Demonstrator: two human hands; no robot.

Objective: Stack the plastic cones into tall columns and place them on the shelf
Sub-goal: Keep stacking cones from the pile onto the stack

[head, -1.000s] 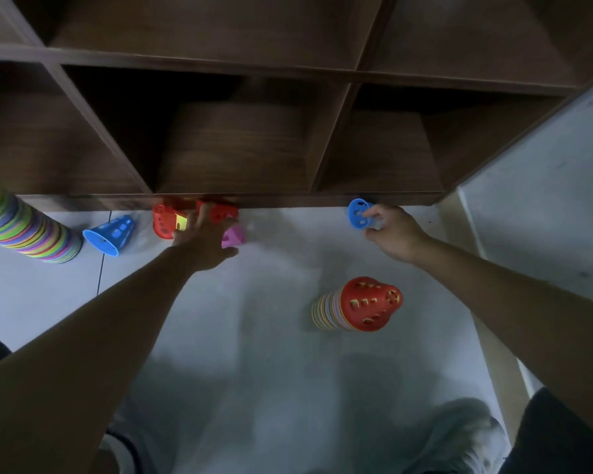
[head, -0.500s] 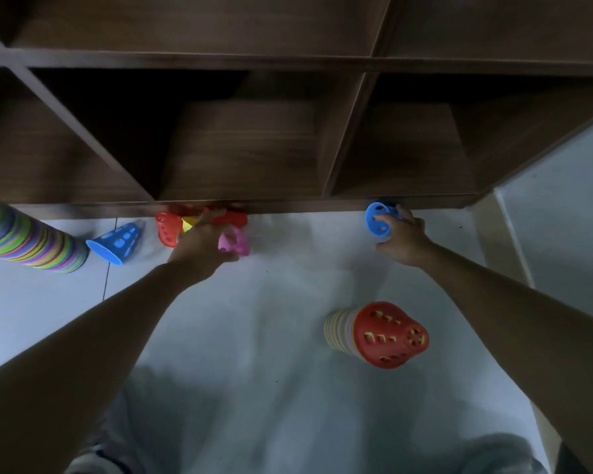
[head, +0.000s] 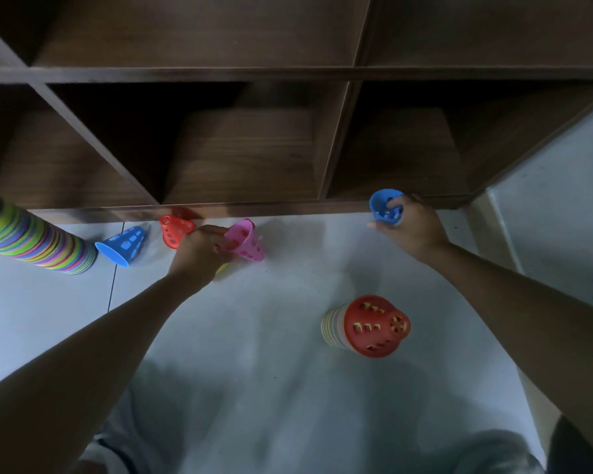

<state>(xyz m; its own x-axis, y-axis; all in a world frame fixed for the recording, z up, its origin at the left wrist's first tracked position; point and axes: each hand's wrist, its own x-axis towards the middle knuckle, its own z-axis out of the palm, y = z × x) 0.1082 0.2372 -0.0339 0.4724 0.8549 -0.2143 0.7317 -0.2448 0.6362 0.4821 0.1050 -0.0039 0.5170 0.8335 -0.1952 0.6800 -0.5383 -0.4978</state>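
My left hand (head: 199,251) grips a pink cone (head: 245,239) just above the floor by the shelf's bottom edge; a bit of yellow shows under the hand. A red cone (head: 173,229) and a blue cone (head: 122,244) lie on their sides to its left. My right hand (head: 408,227) holds another blue cone (head: 386,205) with fingers inside it, close to the dark wooden shelf (head: 288,206). A short stack topped by a red cone (head: 374,326) stands on the floor between my arms. A tall multicoloured column (head: 31,234) rises at the far left.
The shelf's lower compartments (head: 240,155) are open and dark. A pale wall and baseboard (head: 493,227) run along the right side. My knees and grey shorts (head: 493,453) fill the bottom of the view over the light tiled floor.
My left hand has picked up the pink cone and drawn it back from the shelf. My right hand has lifted the blue cone slightly, fingers now inside it.
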